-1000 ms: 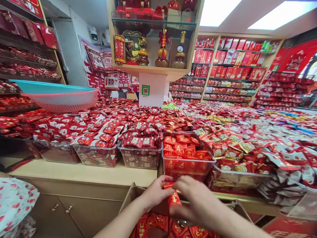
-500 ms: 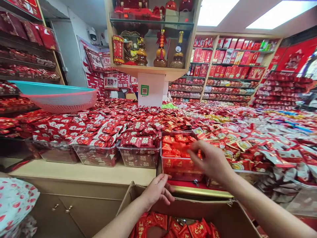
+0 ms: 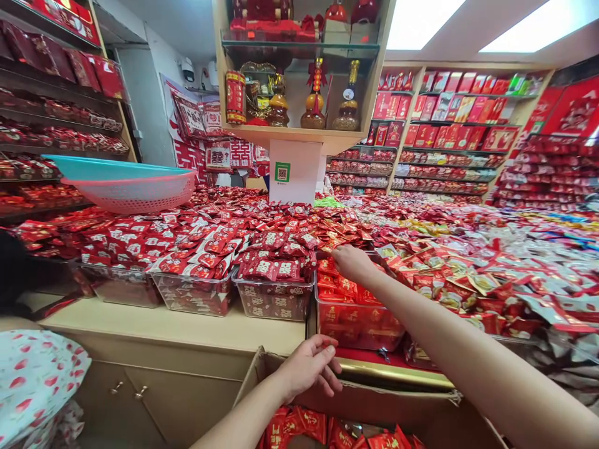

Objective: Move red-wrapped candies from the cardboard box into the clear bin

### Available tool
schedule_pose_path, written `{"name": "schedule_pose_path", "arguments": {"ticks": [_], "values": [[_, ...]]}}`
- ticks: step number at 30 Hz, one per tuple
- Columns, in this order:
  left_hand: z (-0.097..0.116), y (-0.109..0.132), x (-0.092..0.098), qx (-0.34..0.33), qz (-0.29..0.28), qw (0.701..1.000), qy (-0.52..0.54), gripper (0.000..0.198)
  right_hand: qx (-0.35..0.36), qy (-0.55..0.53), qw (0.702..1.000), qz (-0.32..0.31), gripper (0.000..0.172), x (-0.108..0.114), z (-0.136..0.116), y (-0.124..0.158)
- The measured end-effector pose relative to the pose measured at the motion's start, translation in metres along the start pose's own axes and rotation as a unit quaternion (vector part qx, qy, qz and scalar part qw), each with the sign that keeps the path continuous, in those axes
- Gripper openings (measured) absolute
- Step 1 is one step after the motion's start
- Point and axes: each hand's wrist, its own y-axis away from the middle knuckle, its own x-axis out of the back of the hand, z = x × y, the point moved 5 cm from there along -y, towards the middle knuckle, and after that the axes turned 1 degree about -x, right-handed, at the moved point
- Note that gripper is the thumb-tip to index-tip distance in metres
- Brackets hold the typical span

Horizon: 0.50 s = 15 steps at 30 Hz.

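Observation:
My right hand [image 3: 352, 263] reaches out over a clear plastic bin [image 3: 355, 325] filled with shiny red packets. Its fingers lie stretched on the packets at the bin's far end, and I see nothing held in them. My left hand [image 3: 311, 369] rests on the near rim of an open cardboard box [image 3: 397, 399] below the counter, fingers loosely bent and holding nothing. More red packets [image 3: 299, 427] lie inside the box.
Further clear bins [image 3: 274, 299] of red-and-white sweets line the wooden counter [image 3: 163, 325], with heaps of sweets spreading behind and to the right. Stacked plastic baskets [image 3: 126, 184] sit at the left. A pillar with a QR code [image 3: 282, 171] stands behind. Floral cloth [image 3: 37, 380] shows at bottom left.
My right hand carried a red packet up from the box, moved over the clear bin, and now lies at its far end. The left hand stayed on the box rim.

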Motion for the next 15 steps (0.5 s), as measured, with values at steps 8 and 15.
{"name": "schedule_pose_path", "arguments": {"ticks": [8, 15], "values": [[0.000, 0.001, 0.001, -0.007, -0.016, 1.000, -0.013, 0.032, 0.006, -0.016, 0.998, -0.067, 0.026, -0.017, 0.009, -0.003], [0.003, 0.002, -0.001, -0.011, -0.018, 0.999, -0.030, 0.035, -0.001, -0.061, 0.998, 0.012, 0.033, 0.026, 0.004, 0.016]]}}
